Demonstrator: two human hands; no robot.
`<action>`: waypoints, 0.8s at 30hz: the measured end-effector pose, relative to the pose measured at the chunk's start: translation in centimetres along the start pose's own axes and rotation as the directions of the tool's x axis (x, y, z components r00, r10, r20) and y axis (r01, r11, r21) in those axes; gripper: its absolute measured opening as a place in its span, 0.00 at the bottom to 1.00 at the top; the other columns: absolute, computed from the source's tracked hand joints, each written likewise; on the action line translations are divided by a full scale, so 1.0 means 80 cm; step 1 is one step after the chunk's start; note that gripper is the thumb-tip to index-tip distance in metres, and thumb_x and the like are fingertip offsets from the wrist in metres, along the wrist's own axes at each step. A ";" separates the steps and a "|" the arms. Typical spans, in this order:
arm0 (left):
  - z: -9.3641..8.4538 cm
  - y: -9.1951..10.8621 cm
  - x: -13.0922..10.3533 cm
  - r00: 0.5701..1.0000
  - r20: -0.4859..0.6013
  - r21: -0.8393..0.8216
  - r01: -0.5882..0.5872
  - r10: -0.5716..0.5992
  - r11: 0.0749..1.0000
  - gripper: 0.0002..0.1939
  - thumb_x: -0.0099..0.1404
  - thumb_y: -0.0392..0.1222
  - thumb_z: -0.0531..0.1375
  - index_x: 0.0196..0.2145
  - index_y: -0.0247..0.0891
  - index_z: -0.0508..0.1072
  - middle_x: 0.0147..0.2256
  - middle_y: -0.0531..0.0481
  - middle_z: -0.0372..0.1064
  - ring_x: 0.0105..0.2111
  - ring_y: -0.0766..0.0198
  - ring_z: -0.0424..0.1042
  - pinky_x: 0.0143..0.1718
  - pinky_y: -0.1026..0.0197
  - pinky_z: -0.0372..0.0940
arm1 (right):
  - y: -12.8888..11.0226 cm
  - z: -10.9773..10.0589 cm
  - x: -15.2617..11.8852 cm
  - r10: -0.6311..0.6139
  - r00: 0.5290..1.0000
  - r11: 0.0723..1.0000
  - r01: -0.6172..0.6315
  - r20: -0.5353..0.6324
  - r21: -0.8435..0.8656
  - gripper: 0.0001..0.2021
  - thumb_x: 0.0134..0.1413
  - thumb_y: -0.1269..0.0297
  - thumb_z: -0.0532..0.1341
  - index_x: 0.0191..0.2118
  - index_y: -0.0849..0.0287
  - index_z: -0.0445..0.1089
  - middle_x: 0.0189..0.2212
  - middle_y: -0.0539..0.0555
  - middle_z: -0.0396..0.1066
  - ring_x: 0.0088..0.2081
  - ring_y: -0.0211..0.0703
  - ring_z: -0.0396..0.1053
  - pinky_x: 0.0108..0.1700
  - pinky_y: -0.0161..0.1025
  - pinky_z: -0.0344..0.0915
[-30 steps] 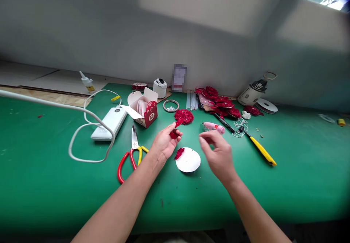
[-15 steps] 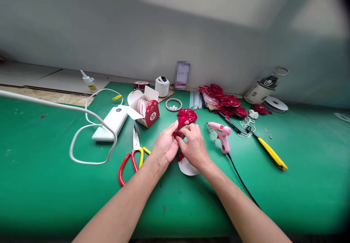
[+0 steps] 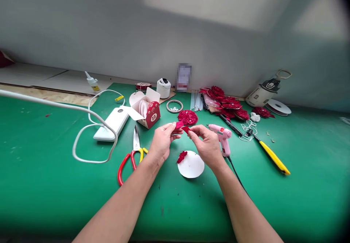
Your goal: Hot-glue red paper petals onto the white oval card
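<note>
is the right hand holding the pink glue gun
No, the right hand pinches a red strip while the pink glue gun lies on the green table.

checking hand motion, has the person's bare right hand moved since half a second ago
Yes, rightward: the bare right hand partly covered the flat white paper-like disc then, but now leaves it almost wholly in view.

Soft light lays pale patches and dim shadow across the far wall (image 3: 109,27); the near worktop (image 3: 82,206) darkens, the right edge blurs, and a panel (image 3: 183,78) is pixelated.
</note>
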State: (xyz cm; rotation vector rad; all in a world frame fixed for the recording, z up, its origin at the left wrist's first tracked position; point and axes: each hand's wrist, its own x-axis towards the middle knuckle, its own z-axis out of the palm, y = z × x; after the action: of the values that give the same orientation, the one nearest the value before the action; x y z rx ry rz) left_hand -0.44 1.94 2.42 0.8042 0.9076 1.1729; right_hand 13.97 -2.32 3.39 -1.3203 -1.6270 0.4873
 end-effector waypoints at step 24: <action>0.005 -0.003 -0.008 0.959 0.283 0.513 -0.152 0.000 0.845 0.17 0.67 0.47 0.53 0.30 0.33 0.74 0.28 0.45 0.73 0.27 0.64 0.69 0.31 0.61 0.66 | 0.005 -0.025 0.011 -0.017 0.974 0.906 0.112 0.228 -0.408 0.07 0.61 0.73 0.57 0.32 0.58 0.65 0.30 0.52 0.70 0.32 0.43 0.67 0.34 0.38 0.58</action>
State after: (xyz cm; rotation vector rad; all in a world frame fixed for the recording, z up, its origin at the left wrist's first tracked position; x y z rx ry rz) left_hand -0.06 1.25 2.53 1.4311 0.9853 0.8468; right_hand 15.92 -1.88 4.38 -1.5599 -2.0349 0.2540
